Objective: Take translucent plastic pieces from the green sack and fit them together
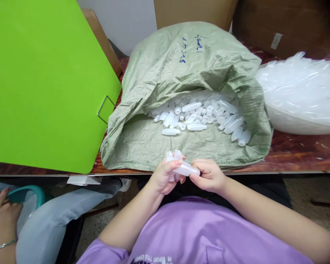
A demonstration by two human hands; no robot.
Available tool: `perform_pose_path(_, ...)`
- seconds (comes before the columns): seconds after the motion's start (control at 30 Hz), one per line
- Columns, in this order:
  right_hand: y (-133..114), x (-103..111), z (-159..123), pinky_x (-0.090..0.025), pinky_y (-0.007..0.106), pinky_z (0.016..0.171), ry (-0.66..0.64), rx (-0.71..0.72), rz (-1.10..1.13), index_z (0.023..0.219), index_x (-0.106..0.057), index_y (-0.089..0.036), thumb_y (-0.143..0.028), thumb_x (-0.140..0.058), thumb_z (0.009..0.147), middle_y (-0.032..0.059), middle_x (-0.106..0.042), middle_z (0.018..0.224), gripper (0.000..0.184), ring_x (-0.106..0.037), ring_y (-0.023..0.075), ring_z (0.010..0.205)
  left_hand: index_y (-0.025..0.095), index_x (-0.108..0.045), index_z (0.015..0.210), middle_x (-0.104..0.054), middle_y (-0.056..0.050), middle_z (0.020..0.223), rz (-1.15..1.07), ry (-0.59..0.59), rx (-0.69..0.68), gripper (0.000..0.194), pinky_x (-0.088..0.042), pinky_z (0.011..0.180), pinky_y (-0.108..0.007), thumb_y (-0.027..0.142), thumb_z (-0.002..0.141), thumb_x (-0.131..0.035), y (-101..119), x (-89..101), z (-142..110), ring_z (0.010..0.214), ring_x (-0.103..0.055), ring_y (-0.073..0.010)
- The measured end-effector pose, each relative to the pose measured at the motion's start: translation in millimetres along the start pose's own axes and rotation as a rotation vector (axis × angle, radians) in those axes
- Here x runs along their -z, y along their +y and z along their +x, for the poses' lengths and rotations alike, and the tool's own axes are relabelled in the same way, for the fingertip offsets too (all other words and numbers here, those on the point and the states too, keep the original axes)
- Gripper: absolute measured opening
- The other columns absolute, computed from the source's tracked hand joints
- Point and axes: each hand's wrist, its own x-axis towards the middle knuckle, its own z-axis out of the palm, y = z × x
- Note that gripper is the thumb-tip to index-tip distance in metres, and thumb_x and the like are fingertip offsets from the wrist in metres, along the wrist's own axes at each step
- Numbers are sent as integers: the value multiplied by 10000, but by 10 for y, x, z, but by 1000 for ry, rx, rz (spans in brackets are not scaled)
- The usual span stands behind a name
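My left hand (163, 177) is closed round several small translucent plastic bottles (173, 155) at the table's front edge. My right hand (207, 175) pinches the end of one bottle (186, 169) that lies across between both hands. Just beyond them a green woven sack (165, 69) lies open on the table. A heap of the same small bottles (200, 113) spills from the sack's mouth toward me.
A bright green board (44, 80) with a wire clip (106, 109) stands at left. A clear plastic bag of white parts (302, 91) lies at right on the brown table (299, 154). Cardboard boxes (283, 25) stand behind. Another person's hand (2, 216) rests by a teal basin (30, 194).
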Motion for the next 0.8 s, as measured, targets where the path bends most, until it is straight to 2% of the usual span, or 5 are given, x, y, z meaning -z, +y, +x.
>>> perform_pose_path(0.17,45,240,47,-430,247,570,-255,-64,-29,816,-590,-181,-521,-559,769,20,-578,713,345,-542,136,636,167,-542,884,-535,40,635,367,101,-208,393,-372,465,-188,318,588,-749,95,83,-108,490,-475,-72)
perform_pose_path(0.3,226,593,368,-455,321,673,37,-319,-352,931,-586,-180,-495,-365,881,70,-617,831,388,-580,190,746,191,-598,882,-574,15,769,838,151,-235,448,-400,636,-219,317,508,-809,40,48,-181,666,-522,-116)
perform_pose_path(0.43,484,706,845,-444,405,716,88,-507,-819,1129,-525,-136,-435,-503,812,163,-587,1062,436,-578,294,878,229,-637,903,-608,-21,878,1050,13,-288,509,-387,775,-277,338,447,-835,-63,8,-149,826,-539,-198)
perform_pose_path(0.63,731,589,1182,-437,391,744,-71,-530,-912,1048,-561,-104,-265,-525,800,193,-614,1027,298,-590,302,911,227,-604,967,-602,-31,905,1043,64,-294,522,-399,775,-291,381,511,-806,-39,7,-180,827,-539,-200)
perform_pose_path(0.8,565,601,1077,-448,378,646,21,-591,-838,1100,-535,-104,-290,-497,785,151,-656,885,368,-610,289,778,206,-536,950,-603,-1,835,615,232,-283,346,-435,685,-248,304,672,-716,45,32,-173,695,-568,-123)
